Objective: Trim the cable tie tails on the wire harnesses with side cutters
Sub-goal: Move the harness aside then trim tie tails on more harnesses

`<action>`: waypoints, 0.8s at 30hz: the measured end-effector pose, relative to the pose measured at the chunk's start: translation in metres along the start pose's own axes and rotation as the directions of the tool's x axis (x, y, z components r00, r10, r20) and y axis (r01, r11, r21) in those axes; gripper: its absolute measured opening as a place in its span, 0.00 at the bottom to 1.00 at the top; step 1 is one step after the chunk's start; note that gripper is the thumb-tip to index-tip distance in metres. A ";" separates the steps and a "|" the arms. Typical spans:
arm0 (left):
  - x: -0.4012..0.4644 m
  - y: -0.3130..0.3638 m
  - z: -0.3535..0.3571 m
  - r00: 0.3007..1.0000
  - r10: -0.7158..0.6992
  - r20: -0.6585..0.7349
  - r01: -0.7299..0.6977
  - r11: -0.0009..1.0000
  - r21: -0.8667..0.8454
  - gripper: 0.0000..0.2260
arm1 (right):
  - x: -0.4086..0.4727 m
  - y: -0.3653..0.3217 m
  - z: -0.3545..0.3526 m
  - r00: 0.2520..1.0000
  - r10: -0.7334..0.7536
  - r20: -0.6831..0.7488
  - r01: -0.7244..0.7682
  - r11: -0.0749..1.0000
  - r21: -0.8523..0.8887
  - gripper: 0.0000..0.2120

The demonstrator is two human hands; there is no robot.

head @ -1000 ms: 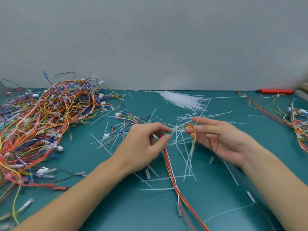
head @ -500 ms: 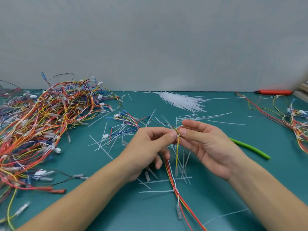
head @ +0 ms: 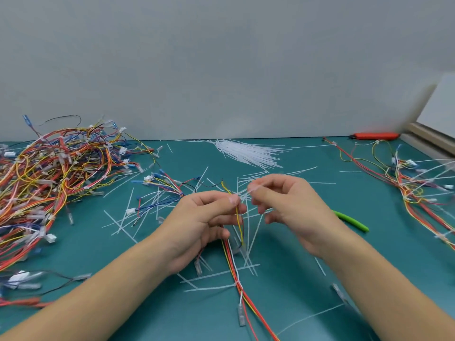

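My left hand (head: pixel 202 217) pinches the thin yellow-and-red wire harness (head: pixel 238 217) above the teal desk (head: pixel 295 279), its red and yellow wires trailing toward me. My right hand (head: pixel 290 207) pinches a white plastic cable tie tail (head: pixel 256 189) just beside it. The green-handled side cutters (head: pixel 352 221) lie on the desk behind my right hand.

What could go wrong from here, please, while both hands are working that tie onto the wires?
1. The right hand pulls the cable tie beside the left hand pinching thin wires; overtightening could pinch them.
2. Loose ties lie under the harness and could snag in it.
3. The green-handled tool lies partly behind the right hand, awkward to grab.
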State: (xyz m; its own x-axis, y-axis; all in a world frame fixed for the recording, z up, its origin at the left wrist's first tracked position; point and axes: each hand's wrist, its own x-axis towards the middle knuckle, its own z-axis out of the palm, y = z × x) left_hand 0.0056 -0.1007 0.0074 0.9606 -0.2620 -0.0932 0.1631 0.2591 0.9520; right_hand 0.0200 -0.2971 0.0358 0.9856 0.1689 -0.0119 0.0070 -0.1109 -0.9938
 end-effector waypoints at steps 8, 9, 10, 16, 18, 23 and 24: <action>0.036 0.009 0.021 0.989 -0.088 -0.121 0.059 0.974 -0.221 0.03 | 0.010 -0.002 -0.093 0.929 0.276 -0.248 -0.351 0.438 -0.827 0.48; 0.041 0.009 0.024 0.988 -0.092 -0.122 0.062 0.972 -0.228 0.03 | 0.009 -0.002 -0.095 0.917 0.319 -0.239 -0.356 0.387 -0.850 0.53; 0.044 0.009 0.025 0.989 -0.091 -0.120 0.061 0.971 -0.231 0.03 | 0.009 -0.003 -0.096 0.911 0.342 -0.230 -0.347 0.337 -0.875 0.54; 0.049 -0.001 0.023 0.996 -0.039 -0.078 0.016 0.962 -0.272 0.09 | 0.006 -0.005 -0.098 0.898 0.347 -0.271 -0.380 0.301 -0.875 0.35; 0.049 -0.002 0.022 0.997 -0.015 -0.074 -0.006 0.959 -0.282 0.09 | 0.006 -0.003 -0.097 0.910 0.316 -0.269 -0.379 0.372 -0.847 0.31; 0.049 -0.003 0.021 0.997 -0.001 -0.077 -0.024 0.946 -0.323 0.09 | 0.006 -0.010 -0.097 0.940 0.318 -0.122 -0.340 0.882 -0.327 0.19; 0.049 -0.003 0.021 0.997 -0.002 -0.077 -0.024 0.942 -0.335 0.09 | 0.006 -0.012 -0.098 0.938 0.346 -0.011 -0.345 0.931 -0.119 0.18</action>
State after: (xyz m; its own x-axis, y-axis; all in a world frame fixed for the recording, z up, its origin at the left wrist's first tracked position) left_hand 0.0471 -0.1340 0.0059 0.9747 -0.1899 -0.1178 0.2063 0.5616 0.8013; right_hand 0.0428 -0.3909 0.0581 0.9289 0.1092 -0.3538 -0.3131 -0.2783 -0.9080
